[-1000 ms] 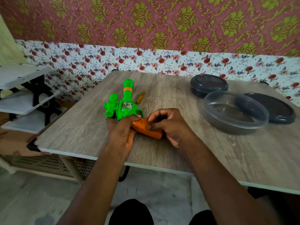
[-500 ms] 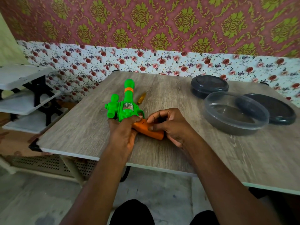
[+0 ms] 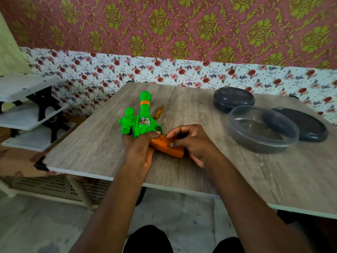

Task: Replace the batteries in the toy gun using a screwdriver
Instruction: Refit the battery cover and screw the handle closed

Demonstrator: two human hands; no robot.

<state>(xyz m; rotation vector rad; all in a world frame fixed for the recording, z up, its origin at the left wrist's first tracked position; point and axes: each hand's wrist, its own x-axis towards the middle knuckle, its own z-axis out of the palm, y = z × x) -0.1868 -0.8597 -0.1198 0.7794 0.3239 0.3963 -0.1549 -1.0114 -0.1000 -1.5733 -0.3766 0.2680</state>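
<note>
A green toy gun (image 3: 141, 119) with an orange grip (image 3: 166, 146) lies flat on the wooden table (image 3: 200, 172), barrel pointing away from me. My left hand (image 3: 139, 150) grips the gun's body where the green part meets the grip. My right hand (image 3: 193, 143) curls its fingers and thumb over the orange grip from the right. A screwdriver with an amber handle (image 3: 159, 112) lies on the table just right of the barrel, untouched; most of it is hidden behind the gun.
At the right stand a clear plastic bowl (image 3: 262, 128), a dark lidded container (image 3: 234, 99) behind it and a dark lid (image 3: 302, 125) beside it. A white shelf unit (image 3: 27, 114) stands left of the table. The table's front edge runs below my wrists.
Both hands stay on the gun. My right hand's fingers have shifted slightly along the orange grip. The gun has barely moved.
</note>
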